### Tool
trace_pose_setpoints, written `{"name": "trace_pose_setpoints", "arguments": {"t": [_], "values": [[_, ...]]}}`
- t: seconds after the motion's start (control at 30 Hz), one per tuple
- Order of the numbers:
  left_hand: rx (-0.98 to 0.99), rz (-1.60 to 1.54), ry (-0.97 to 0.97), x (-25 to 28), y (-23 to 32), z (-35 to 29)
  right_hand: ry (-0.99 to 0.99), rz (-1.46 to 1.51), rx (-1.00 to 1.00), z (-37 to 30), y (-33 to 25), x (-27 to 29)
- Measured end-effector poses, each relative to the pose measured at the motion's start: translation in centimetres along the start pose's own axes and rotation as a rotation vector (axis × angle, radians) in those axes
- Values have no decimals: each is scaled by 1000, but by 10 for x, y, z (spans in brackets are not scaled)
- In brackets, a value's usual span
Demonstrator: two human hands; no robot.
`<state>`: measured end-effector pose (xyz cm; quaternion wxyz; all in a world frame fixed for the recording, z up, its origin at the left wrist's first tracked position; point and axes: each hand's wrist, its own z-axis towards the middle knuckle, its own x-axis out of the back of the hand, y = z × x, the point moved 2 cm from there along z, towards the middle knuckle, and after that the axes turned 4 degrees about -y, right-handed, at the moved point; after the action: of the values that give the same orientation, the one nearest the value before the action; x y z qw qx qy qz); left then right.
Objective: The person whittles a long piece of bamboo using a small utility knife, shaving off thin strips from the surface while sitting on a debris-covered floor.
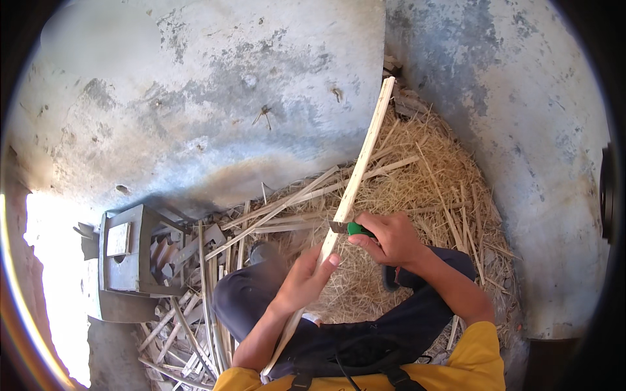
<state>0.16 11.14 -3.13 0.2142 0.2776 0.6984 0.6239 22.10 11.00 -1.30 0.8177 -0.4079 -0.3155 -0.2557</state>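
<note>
A long pale wooden strip [360, 165] slants from my lap up toward the corner of the walls. My left hand [306, 277] is wrapped round its lower part, with the thumb lying along it. In my right hand [386, 240] is a green-handled knife [355, 229]. Its short dark blade lies across the strip, just above my left hand. The far end of the strip stands free in the air. Its lower end runs down past my left forearm.
Straw-like shavings [450, 169] heap up in the corner ahead and to the right. Several loose wooden strips [287, 202] lie at the left and centre. A grey wooden box [124, 260] with scraps in it stands at the left. Worn bluish walls [228, 85] enclose the far side.
</note>
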Motion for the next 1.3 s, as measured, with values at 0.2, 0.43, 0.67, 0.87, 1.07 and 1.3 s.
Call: {"name": "trace_pose_setpoints", "arguments": {"t": [0.2, 0.43, 0.67, 0.87, 1.07, 1.3], "values": [[67, 128, -13, 5, -9, -2, -10, 21, -23, 1, -4, -2], [9, 243, 71, -3, -4, -3, 58, -43, -24, 2, 0, 0], [100, 396, 108, 1, 5, -8, 27, -142, -25, 6, 10, 6], [50, 427, 143, 2, 13, -13, 153, -141, 9, 12, 21, 3], [20, 429, 187, 7, 16, -17, 109, -189, -21, 21, 9, 4], [-5, 439, 176, 2, -22, -71, 536, -159, -755, 7, 130, 123]]}}
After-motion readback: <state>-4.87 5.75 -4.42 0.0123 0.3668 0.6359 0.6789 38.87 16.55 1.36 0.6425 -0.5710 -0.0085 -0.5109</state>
